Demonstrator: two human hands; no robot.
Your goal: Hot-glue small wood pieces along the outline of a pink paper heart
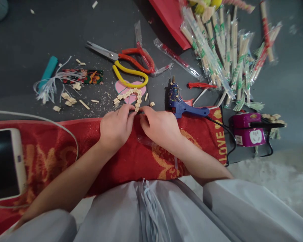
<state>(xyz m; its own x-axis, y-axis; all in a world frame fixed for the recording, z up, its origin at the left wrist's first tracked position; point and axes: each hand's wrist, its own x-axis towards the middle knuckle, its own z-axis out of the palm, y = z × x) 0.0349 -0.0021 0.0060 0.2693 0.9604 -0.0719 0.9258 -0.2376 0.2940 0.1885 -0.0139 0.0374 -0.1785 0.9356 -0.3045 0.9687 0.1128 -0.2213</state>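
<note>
A curved chain of small pale wooden pieces (138, 97) arches over a pink paper heart (128, 97) at the table's near side. Its lower end runs down between my two hands. My left hand (117, 126) is closed, with thumb and fingertips pinched at that end. From the other side, my right hand (161, 126) is closed with curled fingers meeting the same spot. The fingertips partly hide what they grip. Just beyond the heart lie scissors (113, 56) with one orange and one yellow handle. A blue glue gun (179, 101) rests right of my right hand, nozzle pointing away.
Wrapped wooden sticks (227, 50) are heaped at the back right. A purple box (248, 129) with a black cable sits at the right edge. A tablet (5, 164) lies left on a red towel (116, 164). Wooden offcuts (68, 98) and white threads (58, 82) are scattered left.
</note>
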